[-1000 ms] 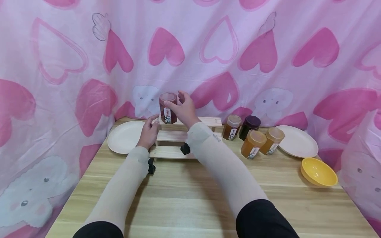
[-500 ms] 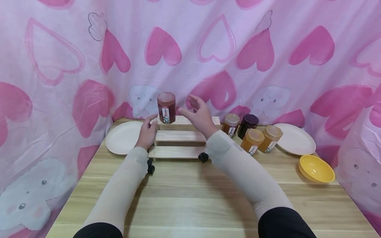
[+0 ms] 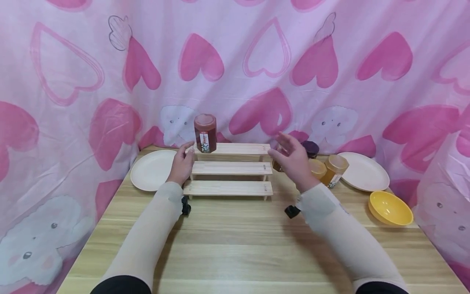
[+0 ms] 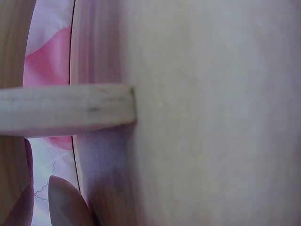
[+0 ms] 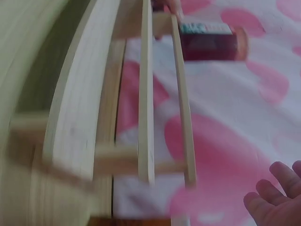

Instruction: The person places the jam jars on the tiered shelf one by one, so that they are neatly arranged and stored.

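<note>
A three-tiered wooden display rack (image 3: 232,168) stands at the back of the table. A jar of dark red contents with a white label (image 3: 205,134) stands upright at the left end of its top tier. My left hand (image 3: 181,166) holds the rack's left end beside that jar; two of its fingertips (image 4: 68,202) show at the lower edge of the left wrist view, near a wooden rack leg (image 4: 70,109). Off the rack's right end, my right hand (image 3: 293,163) is raised with spread fingers and nothing in it. It partly hides the jars behind it.
Several more jars, among them an amber one (image 3: 335,170) and one with a dark purple lid (image 3: 311,148), stand right of the rack. White plates lie at left (image 3: 152,170) and right (image 3: 363,171). A yellow bowl (image 3: 391,208) sits near the right edge.
My right hand has let go of the dark red jar and moved right, past the rack's end. The jar stays on the top tier, and my left hand has kept its place.
</note>
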Motion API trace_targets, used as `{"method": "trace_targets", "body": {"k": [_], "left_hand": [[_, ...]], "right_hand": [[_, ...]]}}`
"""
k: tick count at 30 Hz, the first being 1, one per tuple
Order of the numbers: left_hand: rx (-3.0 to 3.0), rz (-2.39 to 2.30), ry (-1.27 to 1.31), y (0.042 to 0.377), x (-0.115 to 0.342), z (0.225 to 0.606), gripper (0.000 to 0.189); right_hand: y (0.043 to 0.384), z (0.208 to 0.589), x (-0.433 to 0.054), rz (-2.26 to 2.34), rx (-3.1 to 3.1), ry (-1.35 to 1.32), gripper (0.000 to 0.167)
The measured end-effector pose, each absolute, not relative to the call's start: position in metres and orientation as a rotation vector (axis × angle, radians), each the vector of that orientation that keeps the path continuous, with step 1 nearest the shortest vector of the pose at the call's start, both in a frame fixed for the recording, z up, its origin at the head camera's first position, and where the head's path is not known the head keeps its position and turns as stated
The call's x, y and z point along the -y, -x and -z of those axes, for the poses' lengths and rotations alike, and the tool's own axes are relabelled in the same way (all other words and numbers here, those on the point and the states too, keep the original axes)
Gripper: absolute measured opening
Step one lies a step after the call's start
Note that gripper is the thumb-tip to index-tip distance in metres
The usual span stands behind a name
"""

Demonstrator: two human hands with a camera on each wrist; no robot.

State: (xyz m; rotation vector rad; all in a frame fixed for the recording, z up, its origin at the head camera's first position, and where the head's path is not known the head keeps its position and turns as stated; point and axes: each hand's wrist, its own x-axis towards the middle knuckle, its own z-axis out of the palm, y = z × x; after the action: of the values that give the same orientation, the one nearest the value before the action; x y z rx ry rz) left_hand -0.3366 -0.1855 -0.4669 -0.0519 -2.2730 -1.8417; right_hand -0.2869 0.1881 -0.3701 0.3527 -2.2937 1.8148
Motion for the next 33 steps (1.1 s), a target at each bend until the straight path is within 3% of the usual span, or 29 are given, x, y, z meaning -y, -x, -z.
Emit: {"method": "trace_targets", "body": {"k": [16,33], "left_hand": [[2.304,1.896,0.045,0.307,0.177,0.426,0.045],[2.307,1.899,0.028,0.306,0.176,0.425,0.045]], "right_hand": [[0.265,0.383,-0.293,-1.687,2.344,0.001,0.080],[0.259,0.416,-0.317,-1.727,2.397,0.129,0.091]]}}
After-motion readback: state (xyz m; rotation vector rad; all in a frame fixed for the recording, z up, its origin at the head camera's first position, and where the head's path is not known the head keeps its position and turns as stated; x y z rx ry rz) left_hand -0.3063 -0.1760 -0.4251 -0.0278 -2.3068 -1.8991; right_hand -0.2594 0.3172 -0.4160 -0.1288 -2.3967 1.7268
